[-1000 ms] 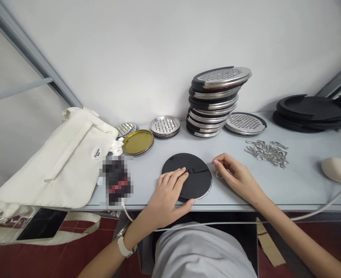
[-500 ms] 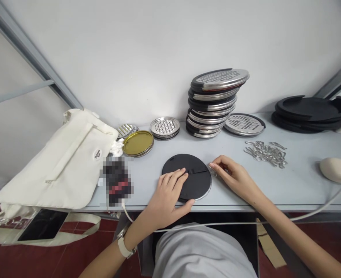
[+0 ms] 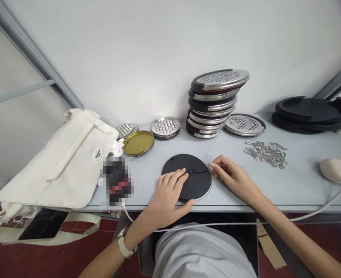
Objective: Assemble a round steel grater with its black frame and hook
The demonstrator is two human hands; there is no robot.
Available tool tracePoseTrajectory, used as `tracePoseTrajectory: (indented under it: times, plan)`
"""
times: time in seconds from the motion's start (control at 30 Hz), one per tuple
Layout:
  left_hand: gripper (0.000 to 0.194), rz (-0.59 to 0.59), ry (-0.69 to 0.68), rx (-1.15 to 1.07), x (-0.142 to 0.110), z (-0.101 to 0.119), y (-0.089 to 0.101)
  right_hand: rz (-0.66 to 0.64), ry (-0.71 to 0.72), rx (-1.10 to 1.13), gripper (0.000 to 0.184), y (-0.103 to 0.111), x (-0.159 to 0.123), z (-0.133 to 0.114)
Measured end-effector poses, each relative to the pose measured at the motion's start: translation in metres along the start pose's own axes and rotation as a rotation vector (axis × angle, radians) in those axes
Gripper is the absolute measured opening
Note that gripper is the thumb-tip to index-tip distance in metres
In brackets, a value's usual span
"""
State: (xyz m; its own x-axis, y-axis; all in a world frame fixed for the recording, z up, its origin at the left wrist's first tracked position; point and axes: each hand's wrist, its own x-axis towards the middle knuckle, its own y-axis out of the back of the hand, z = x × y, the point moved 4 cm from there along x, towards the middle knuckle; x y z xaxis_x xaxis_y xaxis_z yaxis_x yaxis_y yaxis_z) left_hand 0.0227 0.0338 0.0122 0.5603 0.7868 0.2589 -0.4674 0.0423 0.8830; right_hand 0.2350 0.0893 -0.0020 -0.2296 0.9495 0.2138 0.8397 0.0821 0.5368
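Note:
My left hand [image 3: 167, 193] lies across a black round disc [image 3: 198, 183] with a thin metal rim, probably the back of a round grater. Its fingers rest on top and the thumb sits at the near rim. My right hand [image 3: 231, 177] is just beside the disc's right rim, with thumb and forefinger pinched together. A small metal ring [image 3: 211, 168] seems held in that pinch, though it is mostly hidden and hard to make out. A loose pile of metal hooks [image 3: 265, 154] lies to the right of that hand.
A leaning stack of steel graters with black backs [image 3: 212, 104] stands behind the disc. Black round pieces [image 3: 312, 112] lie at the far right. A canvas bag [image 3: 63, 166], gold lid [image 3: 138, 143], blurred object [image 3: 117, 180] and cable [image 3: 245, 223] lie nearby.
My right hand has moved slightly left, closer to the disc's rim, and the ring is harder to see. My left hand and the disc have not visibly moved.

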Motion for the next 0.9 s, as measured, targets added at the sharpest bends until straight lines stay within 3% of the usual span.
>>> tracePoseTrajectory:
  times: [0.3,0.9]
  plan:
    - [0.055,0.010,-0.005,0.008,-0.0001,0.0001,-0.0011,-0.009,0.030,0.094,0.027,-0.0034,0.0019,0.0027]
    - [0.056,-0.023,0.008,0.015,0.0002,-0.0004,-0.0018,-0.057,0.047,-0.018,0.026,-0.0030,-0.0008,-0.0032]
